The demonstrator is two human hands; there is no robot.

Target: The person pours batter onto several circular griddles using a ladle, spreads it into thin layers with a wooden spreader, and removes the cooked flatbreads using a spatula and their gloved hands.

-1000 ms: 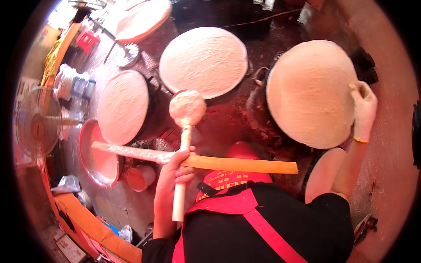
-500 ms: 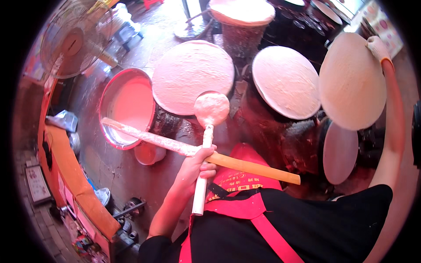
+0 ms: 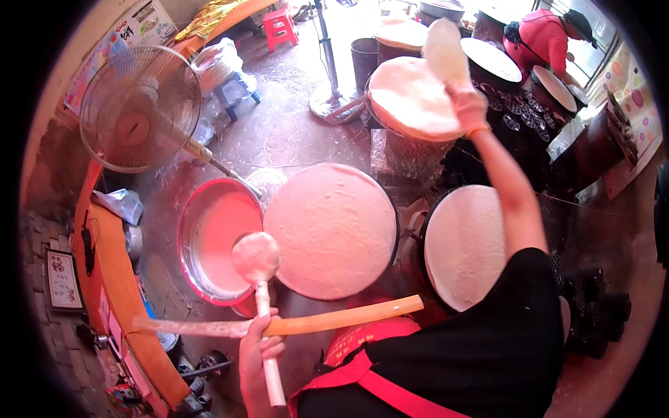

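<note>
Left grip: my left hand (image 3: 263, 343) clenches a ladle (image 3: 256, 258) and a wooden stick (image 3: 345, 319), crossed. Right grip: my right hand (image 3: 468, 108) is at the right edge of a stack of round pale sheets (image 3: 408, 101); whether it pinches anything, I cannot tell. Risk: slack left fingers could drop the stick; tilting the ladle could drip outside the basin (image 3: 181, 240). Since the earlier frame, my right hand has left the far right, where it held a sheet raised.
</note>
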